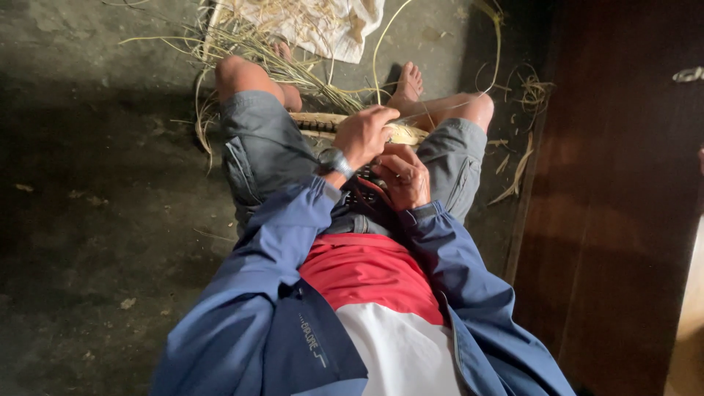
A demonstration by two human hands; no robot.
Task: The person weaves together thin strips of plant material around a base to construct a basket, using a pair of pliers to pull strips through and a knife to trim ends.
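So, looking straight down at a person sitting on a dark concrete floor (95, 220), knees bent and spread, bare feet out front. Both hands are together over the lap, busy with a woven piece (352, 126) made of pale straw-coloured strips — it lies across between the thighs, running from the left knee side toward the right.

The left hand (364, 134) sits on top of that piece, fingers curled down and closed around the strips at its upper edge, with a dark wristwatch (334, 161) on the wrist. The right hand (403, 176) is just below and beside it, nearly touching, fingers bent inward and pinched on something dark at the lap; I can't tell exactly what it grips, since the spot is shadowed and partly covered by the hands.

One long thin strand (381, 44) curves up from where the hands meet and arcs away toward the top of the view. Loose straw (257, 51) is scattered around the feet and left knee, some of it lying on a whitish cloth (330, 29) spread on the floor past the feet. More curled scraps (532, 92) lie by the right knee — right against a dark brown wooden panel (616, 183) standing along that side.

Clothes: grey shorts, blue jacket, red and white shirt.
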